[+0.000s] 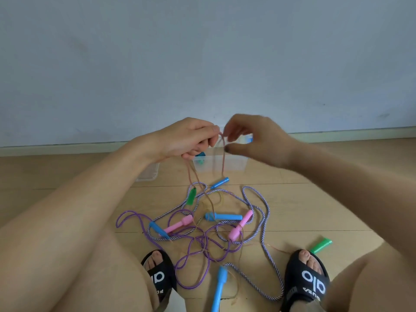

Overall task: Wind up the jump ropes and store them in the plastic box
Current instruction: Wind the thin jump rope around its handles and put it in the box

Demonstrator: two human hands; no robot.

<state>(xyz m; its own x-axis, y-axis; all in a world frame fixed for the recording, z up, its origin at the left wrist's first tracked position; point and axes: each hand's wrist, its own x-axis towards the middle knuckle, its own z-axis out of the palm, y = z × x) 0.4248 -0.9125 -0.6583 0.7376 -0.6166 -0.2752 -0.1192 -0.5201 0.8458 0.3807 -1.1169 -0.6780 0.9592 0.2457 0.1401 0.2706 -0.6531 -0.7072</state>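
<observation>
Above the tangled ropes [202, 230], left hand [189, 138] grips a pinkish rope [222, 158]; right hand [254, 138] loosely open beside it, clear box [234, 164] behind

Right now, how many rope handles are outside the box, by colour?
blue handles: 4
pink handles: 2
green handles: 2
Total: 8
</observation>
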